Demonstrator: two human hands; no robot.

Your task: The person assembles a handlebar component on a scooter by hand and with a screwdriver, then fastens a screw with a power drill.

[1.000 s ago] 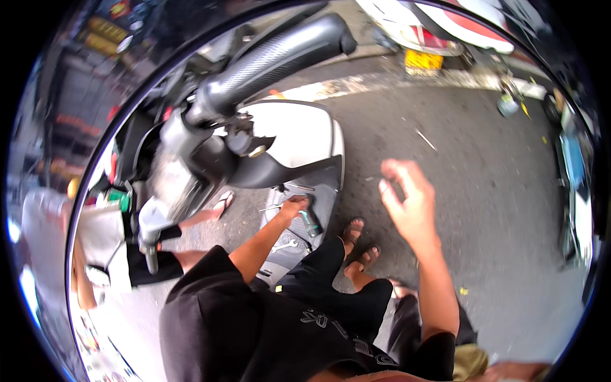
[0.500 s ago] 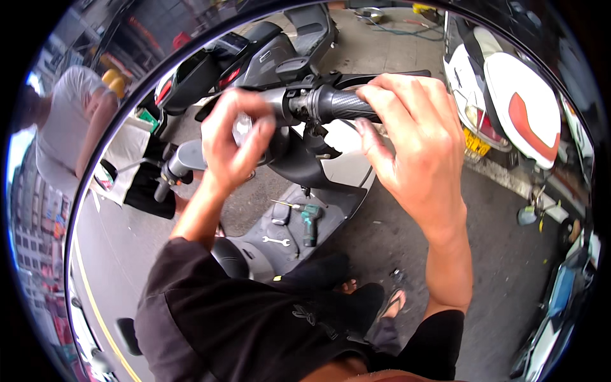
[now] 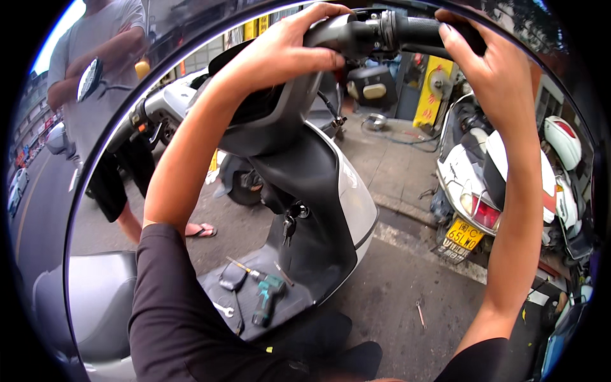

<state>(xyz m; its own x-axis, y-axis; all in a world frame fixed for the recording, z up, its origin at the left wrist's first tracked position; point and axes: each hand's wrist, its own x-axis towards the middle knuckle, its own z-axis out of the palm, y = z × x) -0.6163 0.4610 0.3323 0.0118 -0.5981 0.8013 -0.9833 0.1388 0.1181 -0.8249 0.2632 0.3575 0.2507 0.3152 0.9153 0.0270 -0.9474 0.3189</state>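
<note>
A scooter's handlebar crosses the top of the head view. My left hand is closed around the dark housing at its inner part, with the thumb underneath. At the outer end, my right hand wraps the black throttle grip, its thumb along the near side. Between my hands, a metal clamp area lies exposed. Some fingertips of both hands are hidden behind the bar. Below, a key bunch hangs from the ignition in the black front panel.
On the footboard lie a teal cordless drill, a wrench, a black rounded part and a thin rod. Another slim tool is on the ground. A person stands left; a white scooter is parked right.
The view has tilted up, so the handlebar and both hands appear higher. My left hand, blurred before, has settled around the housing. My right hand stays at the grip, its thumb now against it.
</note>
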